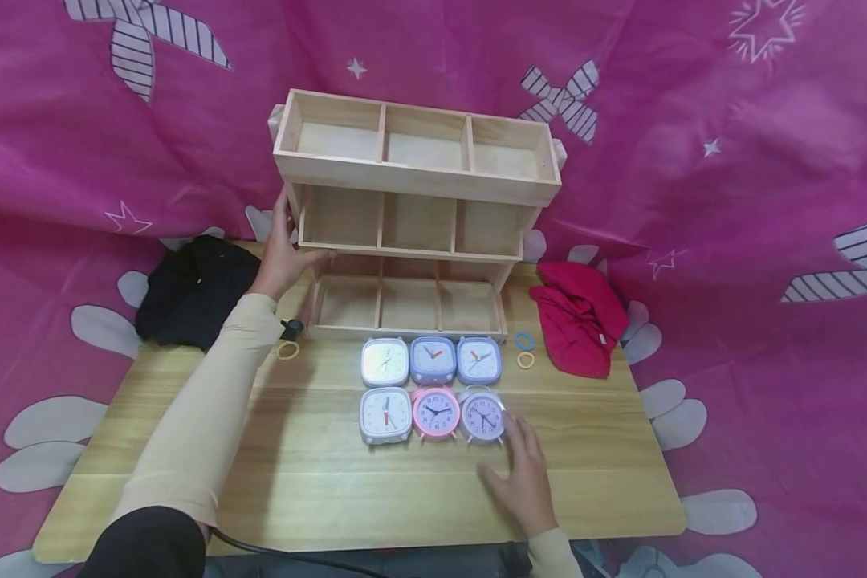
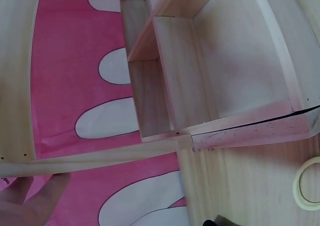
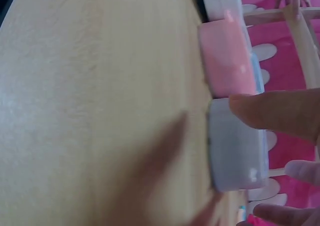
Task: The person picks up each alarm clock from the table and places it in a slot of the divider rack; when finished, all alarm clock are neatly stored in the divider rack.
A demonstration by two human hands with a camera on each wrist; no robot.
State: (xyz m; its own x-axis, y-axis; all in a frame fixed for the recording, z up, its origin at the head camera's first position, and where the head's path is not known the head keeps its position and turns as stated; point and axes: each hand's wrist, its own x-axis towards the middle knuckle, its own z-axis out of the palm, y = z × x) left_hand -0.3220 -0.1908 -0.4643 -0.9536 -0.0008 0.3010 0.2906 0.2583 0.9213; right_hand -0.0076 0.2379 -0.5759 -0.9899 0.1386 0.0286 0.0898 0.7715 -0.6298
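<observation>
A three-tier wooden rack [image 1: 419,181] with divided compartments stands at the back of the table. My left hand [image 1: 283,255] grips its left side, thumb toward the front; in the left wrist view, fingers [image 2: 47,196] touch a wooden side strip. Before the rack, several alarm clocks lie face up in two rows. The far row has a white clock [image 1: 385,362] and two blue ones, a middle clock [image 1: 433,359] and a right clock [image 1: 479,360]. Nearer are a pale clock [image 1: 386,415], a pink clock [image 1: 437,413] and a lavender clock [image 1: 482,417]. My right hand [image 1: 523,478] has its fingers spread beside the lavender clock.
Black cloth [image 1: 195,291] lies left of the rack, red cloth [image 1: 581,317] to its right. A blue ring [image 1: 524,341] and a tan ring [image 1: 525,360] are near the red cloth. Another yellowish ring [image 1: 287,350] lies beside a small black object [image 1: 292,329]. A pink patterned curtain [image 1: 694,201] surrounds the table.
</observation>
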